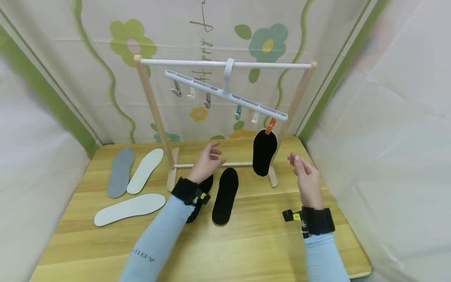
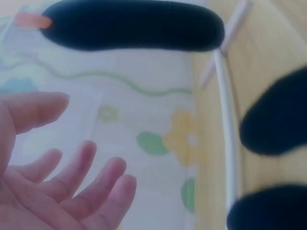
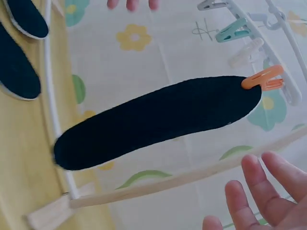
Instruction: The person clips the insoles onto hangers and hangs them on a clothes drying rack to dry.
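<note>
A black insole (image 1: 265, 152) hangs by an orange clip (image 1: 270, 126) from the lower right end of a tilted white hanger (image 1: 225, 94). My right hand (image 1: 308, 180) is to the right of that insole, apart from it, fingers loosely bent and holding nothing. To its left, my left hand (image 1: 207, 162) hovers over the lower rod with relaxed, spread fingers and nothing in them. On the table below lie two more black insoles, one in plain sight (image 1: 225, 196) and the other (image 1: 206, 190) partly hidden under the left wrist.
The hanger hooks over the top bar (image 1: 176, 62) of a wooden rack. Several other clips, such as a teal one (image 1: 238, 112), dangle from it without insoles. A grey insole (image 1: 120, 172) and two white insoles (image 1: 145, 171) lie at the table's left. A flowered curtain stands behind.
</note>
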Tool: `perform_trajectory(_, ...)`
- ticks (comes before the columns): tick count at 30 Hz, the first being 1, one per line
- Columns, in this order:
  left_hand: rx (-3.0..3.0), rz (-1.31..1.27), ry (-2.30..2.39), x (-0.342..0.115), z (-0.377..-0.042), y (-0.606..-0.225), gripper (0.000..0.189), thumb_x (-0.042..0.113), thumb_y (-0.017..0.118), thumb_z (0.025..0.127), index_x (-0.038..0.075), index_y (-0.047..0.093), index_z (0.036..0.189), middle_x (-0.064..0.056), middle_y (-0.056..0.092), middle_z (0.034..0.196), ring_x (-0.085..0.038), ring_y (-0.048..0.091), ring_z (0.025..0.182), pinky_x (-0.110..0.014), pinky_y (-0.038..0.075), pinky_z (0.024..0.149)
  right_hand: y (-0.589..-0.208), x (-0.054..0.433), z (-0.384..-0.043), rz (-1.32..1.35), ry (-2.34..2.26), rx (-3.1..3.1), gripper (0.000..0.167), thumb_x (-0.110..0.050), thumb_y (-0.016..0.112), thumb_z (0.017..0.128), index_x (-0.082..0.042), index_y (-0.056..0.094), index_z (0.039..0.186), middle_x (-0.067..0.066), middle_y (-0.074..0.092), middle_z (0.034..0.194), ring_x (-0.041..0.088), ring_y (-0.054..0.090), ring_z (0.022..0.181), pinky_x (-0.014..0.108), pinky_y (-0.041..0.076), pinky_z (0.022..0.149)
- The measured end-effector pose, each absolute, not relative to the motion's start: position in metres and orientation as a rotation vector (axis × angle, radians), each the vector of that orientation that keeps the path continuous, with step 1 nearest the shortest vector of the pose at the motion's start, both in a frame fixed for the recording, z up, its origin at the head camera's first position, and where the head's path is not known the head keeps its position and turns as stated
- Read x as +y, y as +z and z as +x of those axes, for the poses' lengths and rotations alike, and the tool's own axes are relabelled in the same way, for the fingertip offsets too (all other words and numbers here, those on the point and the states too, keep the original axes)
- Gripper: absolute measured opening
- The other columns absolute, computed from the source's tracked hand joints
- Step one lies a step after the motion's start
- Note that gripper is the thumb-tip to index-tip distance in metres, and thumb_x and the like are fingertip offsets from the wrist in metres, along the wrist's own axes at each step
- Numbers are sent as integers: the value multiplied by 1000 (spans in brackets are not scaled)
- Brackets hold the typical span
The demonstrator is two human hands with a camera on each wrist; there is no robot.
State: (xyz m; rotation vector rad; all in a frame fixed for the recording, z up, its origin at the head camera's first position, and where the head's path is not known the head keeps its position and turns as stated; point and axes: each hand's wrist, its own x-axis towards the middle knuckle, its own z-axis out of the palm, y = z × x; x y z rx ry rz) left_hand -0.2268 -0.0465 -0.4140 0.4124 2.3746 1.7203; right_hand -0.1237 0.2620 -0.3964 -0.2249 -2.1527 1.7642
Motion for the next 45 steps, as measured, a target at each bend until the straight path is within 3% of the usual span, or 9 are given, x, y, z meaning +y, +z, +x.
perform_trajectory(5,2455,431,1749,-82,-201,-421,59,13,67,96,11,40,148,-15,58,125,-35,56,115,-45,49,94,-417,264,-107,-209,1716,-2253,52,-38,52,103,-2,55,140,19,60,133,23,57,119,17,48,91)
perform_trajectory(15,2599,343,1611,-139,-152,-440,48,19,64,99,10,47,143,-14,58,128,-29,56,116,-47,48,95,-446,255,-85,-260,1729,-2323,48,-35,56,102,-3,58,137,18,64,127,12,63,103,21,52,86)
perform_trajectory(27,2524,36,1638,-155,-101,-490,45,15,64,98,9,51,141,-14,59,126,-27,58,113,-45,50,95,-474,223,-84,-216,1843,-2422,40,-27,57,102,-1,60,133,19,66,121,22,65,102,18,51,86)
perform_trajectory(36,2549,37,1650,-145,-89,-509,40,10,64,97,5,56,136,-12,62,119,-25,60,104,-42,52,88,-478,187,-88,-124,1959,-2431,35,-19,59,101,1,62,130,20,67,119,20,65,101,23,51,89)
perform_trajectory(45,2606,-8,1615,-143,-99,-527,36,9,62,98,5,58,133,-12,63,119,-25,59,104,-43,51,89,-469,159,-98,-38,2039,-2378,33,-17,63,99,1,65,127,19,67,119,17,66,103,30,53,91)
